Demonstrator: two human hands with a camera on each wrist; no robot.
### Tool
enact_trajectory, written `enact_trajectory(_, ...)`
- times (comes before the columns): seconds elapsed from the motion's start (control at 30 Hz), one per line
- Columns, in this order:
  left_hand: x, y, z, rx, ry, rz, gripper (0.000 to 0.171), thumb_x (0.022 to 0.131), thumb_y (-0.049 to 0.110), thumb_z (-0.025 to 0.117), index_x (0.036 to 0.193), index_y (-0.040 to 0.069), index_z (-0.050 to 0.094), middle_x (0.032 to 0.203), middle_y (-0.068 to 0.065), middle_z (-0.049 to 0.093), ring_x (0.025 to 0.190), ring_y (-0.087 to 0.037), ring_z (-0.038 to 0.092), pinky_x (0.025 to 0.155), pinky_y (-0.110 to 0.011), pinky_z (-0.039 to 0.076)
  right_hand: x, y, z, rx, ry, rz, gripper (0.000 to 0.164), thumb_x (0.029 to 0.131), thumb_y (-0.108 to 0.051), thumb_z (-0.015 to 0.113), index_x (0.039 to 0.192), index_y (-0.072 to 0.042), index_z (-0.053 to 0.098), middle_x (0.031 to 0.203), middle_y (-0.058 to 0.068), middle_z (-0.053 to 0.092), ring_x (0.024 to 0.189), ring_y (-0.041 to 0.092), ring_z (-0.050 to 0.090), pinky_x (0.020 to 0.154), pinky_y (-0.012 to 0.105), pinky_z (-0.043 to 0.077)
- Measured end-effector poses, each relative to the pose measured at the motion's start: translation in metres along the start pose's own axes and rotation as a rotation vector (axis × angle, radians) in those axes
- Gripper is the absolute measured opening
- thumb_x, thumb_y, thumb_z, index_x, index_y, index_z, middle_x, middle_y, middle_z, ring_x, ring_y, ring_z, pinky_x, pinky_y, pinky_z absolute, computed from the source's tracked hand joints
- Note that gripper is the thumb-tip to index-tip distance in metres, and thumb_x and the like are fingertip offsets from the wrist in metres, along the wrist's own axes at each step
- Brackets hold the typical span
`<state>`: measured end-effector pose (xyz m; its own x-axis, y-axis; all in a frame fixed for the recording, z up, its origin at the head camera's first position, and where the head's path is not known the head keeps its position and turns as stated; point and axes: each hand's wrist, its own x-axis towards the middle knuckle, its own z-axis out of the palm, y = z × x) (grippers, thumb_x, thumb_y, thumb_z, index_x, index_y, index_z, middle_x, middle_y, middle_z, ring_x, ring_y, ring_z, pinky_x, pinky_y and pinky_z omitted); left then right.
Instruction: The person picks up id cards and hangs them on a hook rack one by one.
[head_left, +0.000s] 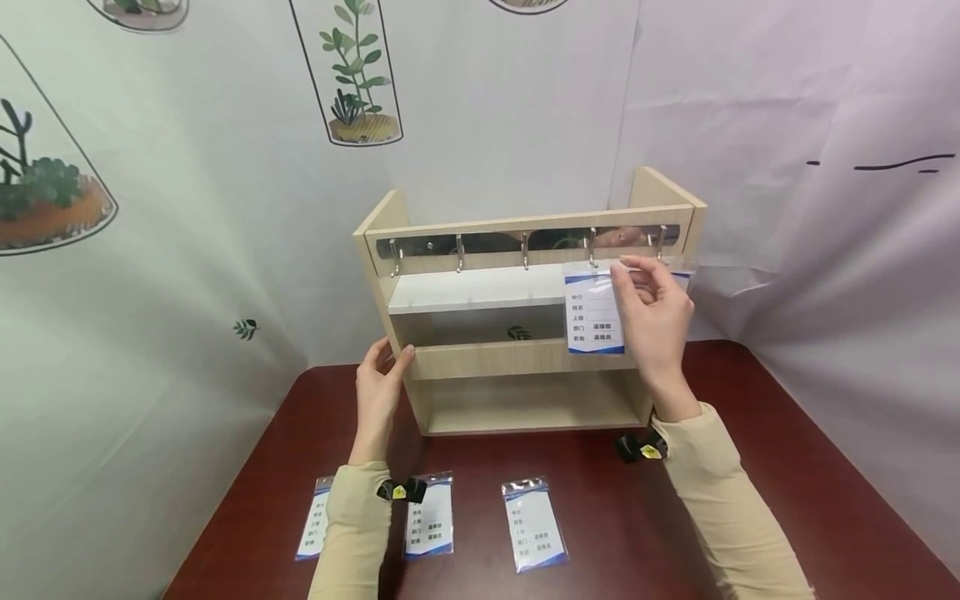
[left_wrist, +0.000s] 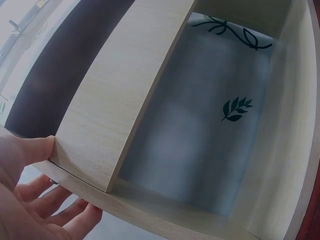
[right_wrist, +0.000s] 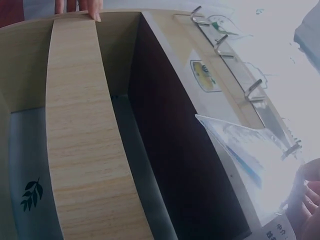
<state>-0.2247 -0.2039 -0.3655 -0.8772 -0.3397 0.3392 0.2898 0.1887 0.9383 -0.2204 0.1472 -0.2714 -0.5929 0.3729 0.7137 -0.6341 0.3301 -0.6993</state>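
Note:
A light wooden shelf (head_left: 487, 362) carries a metal rail of several hooks (head_left: 525, 250) along its top front board. My left hand (head_left: 380, 392) grips the shelf's left side panel; in the left wrist view the thumb (left_wrist: 37, 150) lies on the front and the fingers are outside. My right hand (head_left: 656, 312) pinches the top of a clear-sleeved badge card (head_left: 592, 321) at the second hook from the right. Whether its hole is over the hook cannot be told. Behind that hand, another badge card (head_left: 682, 279) shows at the rightmost hook, mostly hidden.
On the dark red table (head_left: 600, 525) lie three more badge cards: a left one (head_left: 313, 525) partly under the left sleeve, a middle one (head_left: 431, 521) and a right one (head_left: 534, 529). A patterned white curtain (head_left: 487, 100) hangs behind the shelf.

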Motion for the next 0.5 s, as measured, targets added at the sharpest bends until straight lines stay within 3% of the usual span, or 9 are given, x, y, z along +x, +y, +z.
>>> enact_trajectory(0.33, 0.003, -0.002, 0.0, -0.013, 0.012, 0.003, 0.053, 0.094, 0.022, 0.074, 0.139, 0.0, 0.056, 0.135, -0.022, 0.06, 0.121, -0.033, 0.058, 0.098, -0.046, 0.047, -0.005, 0.007, -0.009, 0.016, 0.005, 0.019, 0.027, 0.095, -0.022, 0.072, 0.112, -0.001, 0.073, 0.094, 0.009, 0.073, 0.071, 0.004, 0.068, 0.065, 0.017, 0.053)
enact_trajectory(0.5, 0.003, -0.002, 0.001, -0.013, 0.008, 0.0, 0.055, 0.094, 0.024, 0.074, 0.139, 0.001, 0.056, 0.136, -0.021, 0.059, 0.121, -0.034, 0.057, 0.099, -0.05, 0.047, -0.01, 0.011, -0.018, 0.052, -0.017, 0.042, 0.024, 0.095, -0.019, 0.073, 0.108, 0.0, 0.072, 0.091, 0.007, 0.073, 0.065, 0.006, 0.068, 0.062, 0.02, 0.055)
